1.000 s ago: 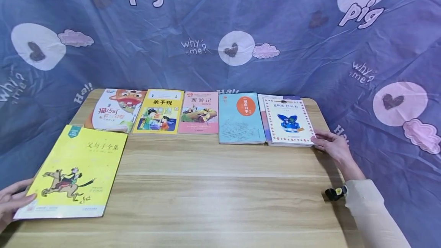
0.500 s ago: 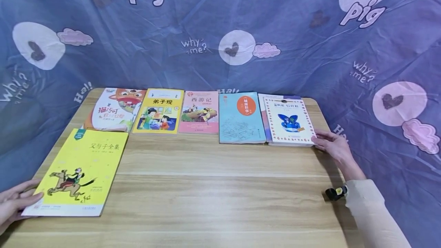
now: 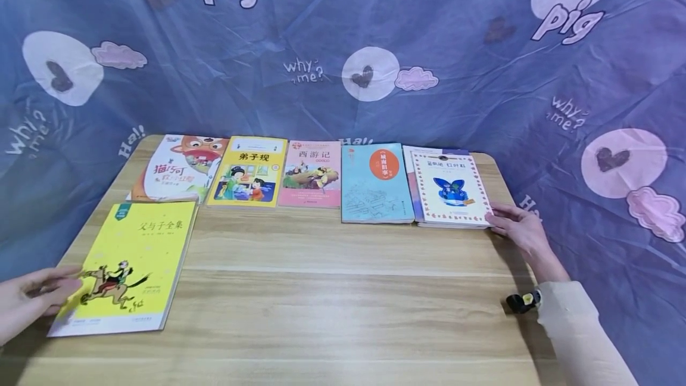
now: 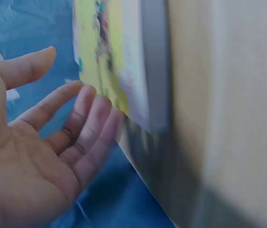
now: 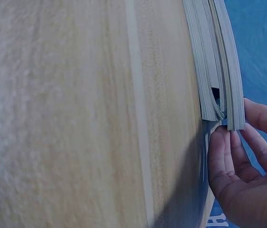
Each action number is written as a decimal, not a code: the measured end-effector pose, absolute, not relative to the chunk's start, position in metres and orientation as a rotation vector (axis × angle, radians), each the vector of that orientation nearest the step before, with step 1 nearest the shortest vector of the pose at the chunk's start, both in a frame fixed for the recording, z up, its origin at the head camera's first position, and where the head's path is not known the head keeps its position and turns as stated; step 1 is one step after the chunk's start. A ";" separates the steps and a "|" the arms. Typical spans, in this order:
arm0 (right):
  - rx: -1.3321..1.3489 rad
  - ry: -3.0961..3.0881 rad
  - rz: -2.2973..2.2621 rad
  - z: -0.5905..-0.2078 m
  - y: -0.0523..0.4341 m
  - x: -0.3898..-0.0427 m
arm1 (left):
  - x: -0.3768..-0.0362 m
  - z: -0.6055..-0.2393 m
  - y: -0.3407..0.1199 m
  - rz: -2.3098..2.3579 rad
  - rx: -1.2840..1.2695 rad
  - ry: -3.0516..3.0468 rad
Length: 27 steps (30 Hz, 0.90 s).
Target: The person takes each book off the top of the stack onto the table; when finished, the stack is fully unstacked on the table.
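A large yellow picture book (image 3: 161, 261) with a horse and riders on its cover lies at the table's left side. My left hand (image 3: 40, 298) is at its left edge; in the left wrist view the thumb stands away from the cover and the extended fingertips (image 4: 87, 91) are right at the edge. At the far right, my right hand (image 3: 522, 234) pinches the lower right corner of a white book (image 3: 452, 162) with a blue butterfly-like picture. That book lies on top of another, mostly hidden book, and its page edges (image 5: 236, 95) show in the right wrist view.
Along the back lie a white-and-red book (image 3: 177, 174), a smaller yellow book (image 3: 236, 156), a pink book (image 3: 311, 198) and a blue book (image 3: 370, 195). The wooden table (image 3: 321, 290) meets a blue printed cloth (image 3: 300, 22) behind.
The yellow picture book has shifted slightly right, now lying lower against the table. My left hand has loosened from its lower left corner and moved up along the edge. My right hand stays put.
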State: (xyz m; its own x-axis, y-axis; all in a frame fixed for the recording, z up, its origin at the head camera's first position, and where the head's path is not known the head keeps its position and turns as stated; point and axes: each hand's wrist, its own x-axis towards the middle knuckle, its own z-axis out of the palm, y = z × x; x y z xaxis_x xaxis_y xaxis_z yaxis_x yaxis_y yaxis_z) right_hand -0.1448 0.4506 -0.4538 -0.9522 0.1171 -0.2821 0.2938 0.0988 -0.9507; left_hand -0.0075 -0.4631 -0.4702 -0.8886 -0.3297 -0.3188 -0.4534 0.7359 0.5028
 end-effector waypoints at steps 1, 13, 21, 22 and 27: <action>0.421 2.224 -1.980 -0.454 0.451 -0.145 | -0.010 -0.461 -0.454 0.863 -0.591 2.743; 0.420 2.227 -1.955 -0.452 0.451 -0.144 | -0.060 -0.420 -0.322 1.406 -0.176 2.619; 0.404 2.217 -1.958 -0.451 0.452 -0.143 | -0.095 -0.427 -0.227 1.688 -0.022 2.450; 0.402 2.219 -1.956 -0.451 0.452 -0.143 | -0.100 -0.428 -0.215 1.712 -0.007 2.422; 0.404 2.229 -1.944 -0.450 0.451 -0.143 | -0.122 -0.433 -0.157 1.846 0.063 2.244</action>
State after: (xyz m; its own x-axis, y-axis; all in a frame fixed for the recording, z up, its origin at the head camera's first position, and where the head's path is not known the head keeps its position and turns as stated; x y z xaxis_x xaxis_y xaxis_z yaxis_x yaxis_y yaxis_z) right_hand -0.1426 0.4513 -0.4503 -0.9514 0.0991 -0.2917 0.3025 0.1208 -0.9455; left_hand -0.1219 -0.1572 -0.4331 -0.9716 0.1810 -0.1523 -0.1145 0.2032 0.9724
